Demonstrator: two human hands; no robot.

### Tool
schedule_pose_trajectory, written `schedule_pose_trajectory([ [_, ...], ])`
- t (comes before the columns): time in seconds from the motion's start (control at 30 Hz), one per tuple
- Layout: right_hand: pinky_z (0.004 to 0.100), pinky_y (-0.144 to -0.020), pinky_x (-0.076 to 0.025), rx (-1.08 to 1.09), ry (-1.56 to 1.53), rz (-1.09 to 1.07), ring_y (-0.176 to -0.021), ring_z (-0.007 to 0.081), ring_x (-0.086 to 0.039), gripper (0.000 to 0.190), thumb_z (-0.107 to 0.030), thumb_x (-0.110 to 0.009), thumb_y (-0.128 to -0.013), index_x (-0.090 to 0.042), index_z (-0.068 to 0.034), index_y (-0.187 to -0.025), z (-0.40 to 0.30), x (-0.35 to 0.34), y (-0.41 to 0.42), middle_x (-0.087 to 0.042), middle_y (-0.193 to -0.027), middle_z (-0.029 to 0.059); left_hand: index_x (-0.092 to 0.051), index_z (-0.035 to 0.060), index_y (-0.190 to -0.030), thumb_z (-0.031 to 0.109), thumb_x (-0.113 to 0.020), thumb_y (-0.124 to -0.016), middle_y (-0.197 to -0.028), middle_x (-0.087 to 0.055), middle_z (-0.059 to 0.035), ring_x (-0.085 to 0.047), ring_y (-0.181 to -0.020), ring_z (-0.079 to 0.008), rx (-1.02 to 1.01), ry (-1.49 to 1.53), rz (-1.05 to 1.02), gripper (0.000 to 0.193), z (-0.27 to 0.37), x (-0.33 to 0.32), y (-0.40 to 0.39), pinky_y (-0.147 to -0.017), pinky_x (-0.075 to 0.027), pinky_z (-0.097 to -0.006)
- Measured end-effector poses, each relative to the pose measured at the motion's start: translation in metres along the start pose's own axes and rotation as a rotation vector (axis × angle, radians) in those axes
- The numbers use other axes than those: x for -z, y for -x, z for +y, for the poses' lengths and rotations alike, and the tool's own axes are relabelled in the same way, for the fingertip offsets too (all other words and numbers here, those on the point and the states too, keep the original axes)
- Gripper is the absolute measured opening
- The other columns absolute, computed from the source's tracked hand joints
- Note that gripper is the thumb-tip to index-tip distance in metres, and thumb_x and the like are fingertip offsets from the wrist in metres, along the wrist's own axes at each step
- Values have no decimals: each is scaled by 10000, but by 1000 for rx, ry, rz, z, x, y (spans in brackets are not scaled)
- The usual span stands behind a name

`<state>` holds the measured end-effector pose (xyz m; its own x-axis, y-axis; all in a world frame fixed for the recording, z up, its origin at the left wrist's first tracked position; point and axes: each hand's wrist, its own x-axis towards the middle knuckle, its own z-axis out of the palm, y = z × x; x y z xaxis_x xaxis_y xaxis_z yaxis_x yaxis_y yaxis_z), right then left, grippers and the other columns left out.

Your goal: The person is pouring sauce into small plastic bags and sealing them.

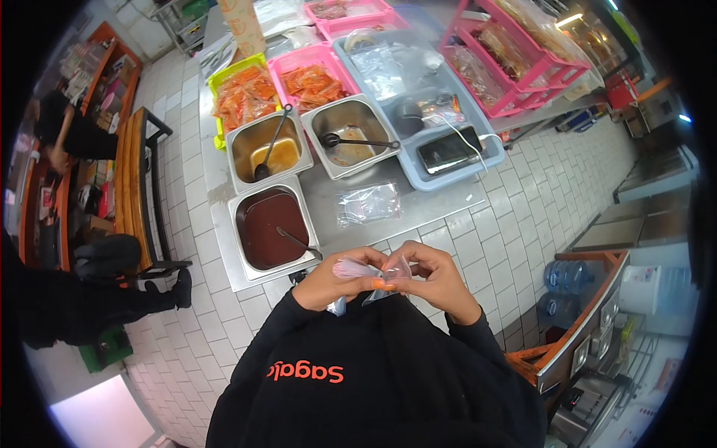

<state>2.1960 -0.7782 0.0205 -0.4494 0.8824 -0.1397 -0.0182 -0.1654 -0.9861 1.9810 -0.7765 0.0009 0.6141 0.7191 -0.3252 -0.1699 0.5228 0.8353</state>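
A bundle of small clear plastic bags (350, 269) with pinkish edges is gripped in my left hand (327, 284). My right hand (437, 274) pinches a single clear plastic bag (399, 269) by its edge, and the fingertips of both hands meet at it. Both hands are just off the near edge of a steel table (336, 238). Beyond them on the table lies a flat pile of clear zip bags (368, 203). To their left stands a steel pan of dark red sauce (271, 229) with a ladle (299, 243) in it.
Two more steel pans with ladles hold yellowish liquid (277, 159) and remnants (350, 151). Behind stand a yellow-green basket (215, 92) and pink basket (274, 70) of orange packets. A blue tray (414, 176) carries a phone (451, 150). A wooden bench (131, 190) and people are at left.
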Motion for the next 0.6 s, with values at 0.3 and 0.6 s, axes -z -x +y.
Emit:
schedule_pose_trajectory([
  [0.3, 235, -704, -528, -210, -148, -192, -878, 116, -622, 170, -66, -677, -840, -655, 2, -994, 5, 0, -13, -606, -1028, 56, -628, 69, -938, 157, -679, -858, -854, -593, 47, -480, -686, -10, -123, -237, 225, 130, 4, 15, 39, -558, -352, -170],
  [0.6, 205, -649, -539, -195, -108, -324, -904, 111, -615, 166, -51, -626, -878, -660, 7, -1030, 6, -60, -60, -632, -965, 59, -559, 31, -843, 262, -568, -942, -860, -594, -97, -588, -765, -140, -411, 256, 589, 251, -37, 54, 108, -459, -397, -192],
])
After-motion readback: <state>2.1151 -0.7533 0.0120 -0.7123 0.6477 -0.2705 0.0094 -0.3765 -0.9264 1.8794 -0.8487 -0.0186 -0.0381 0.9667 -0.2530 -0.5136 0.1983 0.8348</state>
